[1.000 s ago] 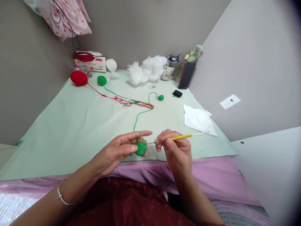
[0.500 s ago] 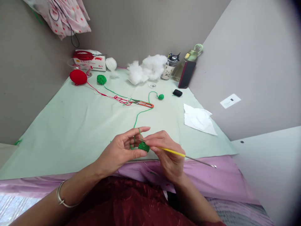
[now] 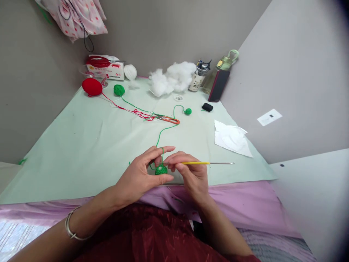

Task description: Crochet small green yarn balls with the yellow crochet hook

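Observation:
Between the thumb and fingers of my left hand (image 3: 141, 171) sits a small green crochet piece (image 3: 161, 170), rounded, with a pale spot showing on it. Green yarn (image 3: 163, 154) loops over my left index finger and trails away across the table. My right hand (image 3: 192, 173) pinches a crochet hook (image 3: 196, 163) by its yellow grip; it lies almost level, its bare metal end pointing right. The hook's other tip meets the top of the green piece, partly hidden by my fingers.
Thread snips (image 3: 170, 119) with an orange handle lie beyond my hands, near a small green crocheted ball (image 3: 188, 111). Farther back are red yarn (image 3: 92, 87), green yarn (image 3: 119, 90), white stuffing (image 3: 173, 78), a pen cup (image 3: 198, 78) and a phone (image 3: 219, 86). White tissue (image 3: 231, 138) lies right.
The crochet hook has swung from slanting down to the right to nearly level. The green piece has turned and shifted slightly left, now showing a pale spot.

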Motion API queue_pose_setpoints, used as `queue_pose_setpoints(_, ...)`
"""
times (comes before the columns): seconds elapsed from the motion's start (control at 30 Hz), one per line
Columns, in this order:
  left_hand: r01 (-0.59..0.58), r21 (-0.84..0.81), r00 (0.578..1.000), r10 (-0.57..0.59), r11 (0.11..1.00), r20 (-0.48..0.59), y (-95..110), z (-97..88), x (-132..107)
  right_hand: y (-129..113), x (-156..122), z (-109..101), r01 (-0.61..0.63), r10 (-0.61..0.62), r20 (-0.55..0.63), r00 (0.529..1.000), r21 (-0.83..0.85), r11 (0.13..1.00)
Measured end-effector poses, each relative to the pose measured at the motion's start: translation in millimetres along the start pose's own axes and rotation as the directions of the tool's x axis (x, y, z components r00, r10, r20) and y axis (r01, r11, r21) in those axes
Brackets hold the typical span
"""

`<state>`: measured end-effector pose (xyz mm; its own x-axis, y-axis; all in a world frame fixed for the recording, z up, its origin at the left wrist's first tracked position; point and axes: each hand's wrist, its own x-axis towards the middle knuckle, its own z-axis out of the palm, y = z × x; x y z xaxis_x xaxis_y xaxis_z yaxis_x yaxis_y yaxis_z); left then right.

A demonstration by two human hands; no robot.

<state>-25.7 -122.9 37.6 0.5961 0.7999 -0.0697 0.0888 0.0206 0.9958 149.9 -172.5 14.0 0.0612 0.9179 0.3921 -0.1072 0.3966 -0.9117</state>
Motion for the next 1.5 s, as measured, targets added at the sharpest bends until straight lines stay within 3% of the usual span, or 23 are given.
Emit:
queue_pose_setpoints(0.23, 0.001, -0.052, 1.0, -0.001, 0.999, 0.004, 2, -0.8, 1, -2, 3, 1, -0.01, 0.01, 0.009, 1.0, 0.011, 1.0)
queue_pose_setpoints(0.37, -0.016, -0.041, 1.0, 0.016, 0.999, -0.016, 4, -1.7, 1, 0, 3, 0, 0.009, -0.008, -0.039, 0.999, 0.027, 1.0)
queue_pose_setpoints(0.5, -0.022, -0.048, 1.0, 0.021, 0.999, -0.024, 8, -3.2, 0, 2, 4, -2, -0.046, 0.054, -0.081, 0.995, 0.105, 0.993)
queue_pose_setpoints(0.67, -0.019, -0.037, 0.999, 0.018, 0.999, -0.031, 11, -6.2, 0, -1, 8, -7, -0.05, 0.052, -0.009, 0.999, 0.178, 0.983)
queue_pose_setpoints(0.87, -0.037, -0.006, 0.999, 0.037, 0.999, -0.035, 14, -6.9, 2, -9, 10, -15, -0.004, -0.001, 0.097, 0.995, 0.057, 0.998)
queue_pose_setpoints(0.97, -0.047, 0.031, 0.998, 0.048, 0.998, -0.051, 12, -6.1, 2, -18, 8, -14, 0.102, -0.081, 0.137, 0.987, -0.154, 0.983)
queue_pose_setpoints(1.03, -0.058, 0.054, 0.995, 0.062, 0.997, -0.076, 9, -5.3, 3, -23, 6, -12, 0.248, -0.189, 0.195, 0.962, -0.351, 0.903)
queue_pose_setpoints(1.17, -0.112, 0.073, 0.982, 0.122, 0.991, -0.144, 2, -2.7, 1, -25, -1, -6, 0.503, -0.351, 0.361, 0.864, -0.629, 0.592)
queue_pose_setpoints(1.3, -0.161, 0.066, 0.976, 0.169, 0.985, -0.14, 4, 0.8, -7, -24, -11, -4, 0.545, -0.43, 0.389, 0.815, -0.767, 0.339)
queue_pose_setpoints(1.37, -0.169, 0.025, 0.981, 0.17, 0.985, -0.096, 8, 2.3, -12, -24, -17, -5, 0.528, -0.442, 0.376, 0.814, -0.795, 0.297)
queue_pose_setpoints(1.5, -0.07, -0.19, 0.997, 0.064, 0.979, -0.039, 16, 3.1, -18, -27, -26, -8, 0.528, -0.482, 0.336, 0.809, -0.775, 0.347)
